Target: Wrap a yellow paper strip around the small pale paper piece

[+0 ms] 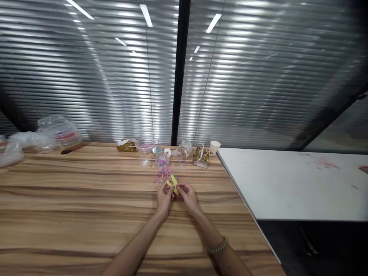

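My left hand [165, 197] pinches a flat yellow strip [174, 180] between thumb and fingers. From the other side, my right hand [186, 194] grips the same strip, which looks folded or crossed over itself; its exact kind is too small to tell. Just beyond my fingertips lies a loose pile of tiny pink and purple pieces [163, 172]. A clear container [163, 158] with more such pieces stands behind the pile. One small pale piece [148, 186] lies apart, to the left of my left hand.
Along the table's [86, 207] back edge stand a gold box [127, 147], a clear tub [145, 146], a crumpled plastic bag [184, 149], a gold packet [201, 158] and a paper cup [214, 147]. Bagged stacked discs [68, 138] are at far left. A white table [293, 184] adjoins on the right.
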`<state>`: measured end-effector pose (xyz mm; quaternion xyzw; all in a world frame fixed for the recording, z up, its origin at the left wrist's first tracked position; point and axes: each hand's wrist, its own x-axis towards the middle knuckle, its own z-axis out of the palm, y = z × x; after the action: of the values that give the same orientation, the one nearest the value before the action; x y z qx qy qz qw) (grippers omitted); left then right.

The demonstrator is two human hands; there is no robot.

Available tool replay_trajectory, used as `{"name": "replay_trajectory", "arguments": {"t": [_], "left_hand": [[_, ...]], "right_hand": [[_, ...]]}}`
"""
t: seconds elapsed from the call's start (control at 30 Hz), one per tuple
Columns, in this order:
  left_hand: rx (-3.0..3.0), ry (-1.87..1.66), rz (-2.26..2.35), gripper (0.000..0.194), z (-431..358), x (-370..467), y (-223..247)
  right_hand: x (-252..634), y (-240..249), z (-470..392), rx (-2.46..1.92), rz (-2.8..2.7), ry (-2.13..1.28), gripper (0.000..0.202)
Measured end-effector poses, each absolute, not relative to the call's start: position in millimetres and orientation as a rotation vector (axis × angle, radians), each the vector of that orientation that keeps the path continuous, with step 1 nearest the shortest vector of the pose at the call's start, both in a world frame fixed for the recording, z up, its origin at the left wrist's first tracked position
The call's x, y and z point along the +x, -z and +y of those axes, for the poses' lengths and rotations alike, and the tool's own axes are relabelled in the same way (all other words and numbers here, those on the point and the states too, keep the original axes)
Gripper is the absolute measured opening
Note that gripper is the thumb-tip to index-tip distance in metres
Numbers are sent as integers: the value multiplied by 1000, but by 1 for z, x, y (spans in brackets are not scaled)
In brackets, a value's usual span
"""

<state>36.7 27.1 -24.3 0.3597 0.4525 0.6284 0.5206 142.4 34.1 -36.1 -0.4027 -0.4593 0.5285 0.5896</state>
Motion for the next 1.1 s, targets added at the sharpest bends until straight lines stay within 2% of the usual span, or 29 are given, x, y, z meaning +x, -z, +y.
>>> {"name": "replay_trajectory", "arguments": {"t": [0.13, 0.5, 0.8, 1.1], "left_hand": [[846, -1522, 1118, 40, 27, 35, 25], [970, -1488, 1134, 32, 26, 33, 26], [858, -1450, 1007, 37, 29, 32, 27], [800, -1333, 885, 35, 29, 30, 24]], "right_hand": [[146, 38, 34, -990, -1119, -1123, 19], [145, 35, 30, -937, -1313, -1105, 22], [150, 27, 23, -1106, -1632, -765, 23], [147, 24, 22, -1045, -1697, -799, 29]]}}
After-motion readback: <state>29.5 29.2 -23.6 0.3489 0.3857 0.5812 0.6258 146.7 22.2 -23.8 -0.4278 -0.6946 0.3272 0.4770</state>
